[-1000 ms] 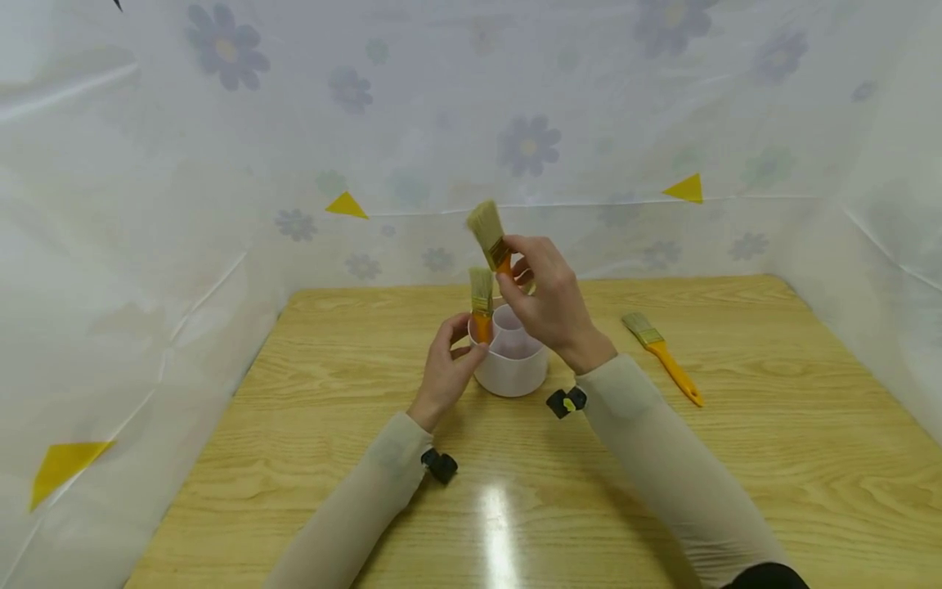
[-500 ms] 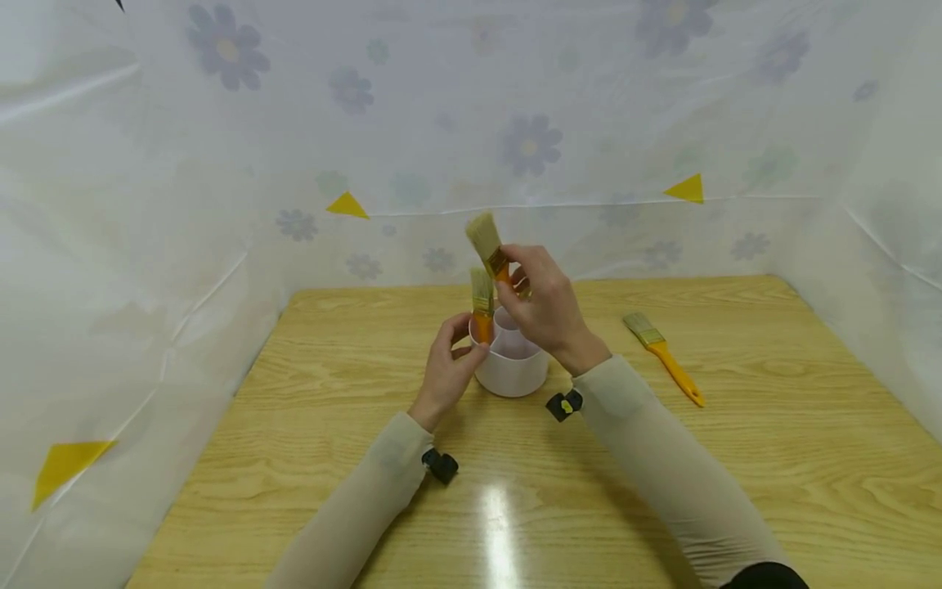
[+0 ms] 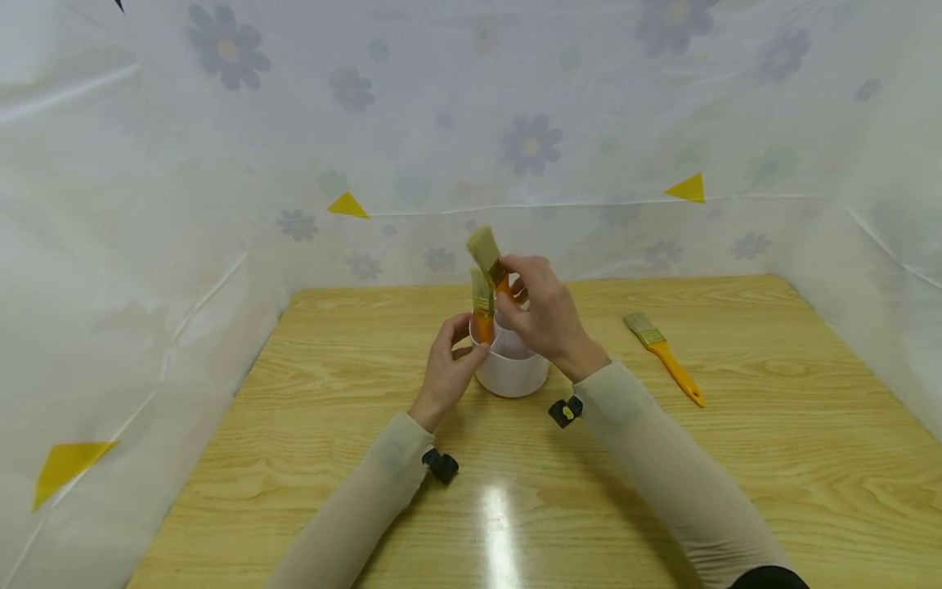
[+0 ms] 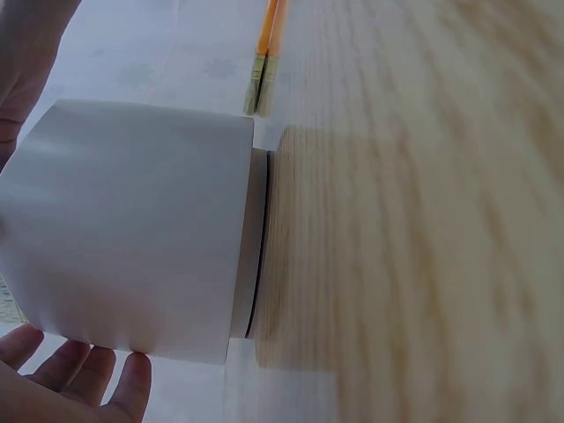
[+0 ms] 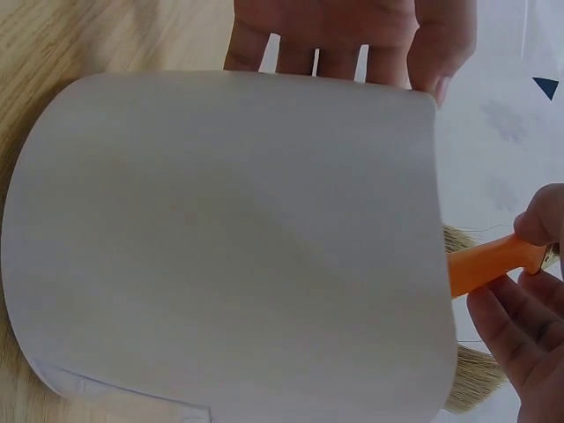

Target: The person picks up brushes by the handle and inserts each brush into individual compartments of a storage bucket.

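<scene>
In the head view my left hand grips the left side of a white round desk organizer with inner compartments, its thumb at the rim. A paintbrush stands bristles-up in the left compartment, beside that hand. My right hand pinches a second paintbrush near its metal band, bristles up and tilted left. In the right wrist view its orange handle passes down behind the organizer's rim; how deep it sits is hidden. Bristles of other brushes show behind the rim there.
Another paintbrush with an orange handle lies on the wooden table, right of the right hand. A flower-patterned white sheet hangs behind and at the sides, with yellow tape pieces on it.
My right hand has lowered its paintbrush a little toward the organizer. The left hand and the brush lying on the table stay in place.
</scene>
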A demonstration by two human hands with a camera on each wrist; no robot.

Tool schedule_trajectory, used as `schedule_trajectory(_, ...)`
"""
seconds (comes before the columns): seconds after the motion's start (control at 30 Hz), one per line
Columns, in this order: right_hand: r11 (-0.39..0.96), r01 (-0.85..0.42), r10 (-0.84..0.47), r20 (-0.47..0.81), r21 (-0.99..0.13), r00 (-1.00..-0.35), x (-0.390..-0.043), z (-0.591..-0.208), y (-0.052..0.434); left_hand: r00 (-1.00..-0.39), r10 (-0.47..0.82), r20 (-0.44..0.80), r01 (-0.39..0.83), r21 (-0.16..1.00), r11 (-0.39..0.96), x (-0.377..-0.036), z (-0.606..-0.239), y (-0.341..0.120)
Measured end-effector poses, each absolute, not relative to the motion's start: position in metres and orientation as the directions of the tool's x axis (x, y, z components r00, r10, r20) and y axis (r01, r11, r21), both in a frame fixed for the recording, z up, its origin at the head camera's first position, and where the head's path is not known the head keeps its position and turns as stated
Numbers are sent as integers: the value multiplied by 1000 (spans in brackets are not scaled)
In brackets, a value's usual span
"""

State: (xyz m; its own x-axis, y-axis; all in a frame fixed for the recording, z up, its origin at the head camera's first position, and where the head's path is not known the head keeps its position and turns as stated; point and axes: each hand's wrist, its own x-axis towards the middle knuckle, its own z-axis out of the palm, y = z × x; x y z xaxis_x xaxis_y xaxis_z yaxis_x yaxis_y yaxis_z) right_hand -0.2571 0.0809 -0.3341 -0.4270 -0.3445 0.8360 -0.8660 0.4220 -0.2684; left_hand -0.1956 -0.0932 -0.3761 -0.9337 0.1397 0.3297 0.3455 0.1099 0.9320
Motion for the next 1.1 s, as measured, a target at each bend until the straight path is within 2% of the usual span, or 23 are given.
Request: schedule_trajectory(1.1, 459, -830, -394, 765, -317, -509, -257, -353, 89, -928, 148, 342, 360, 926, 113, -196, -376, -93)
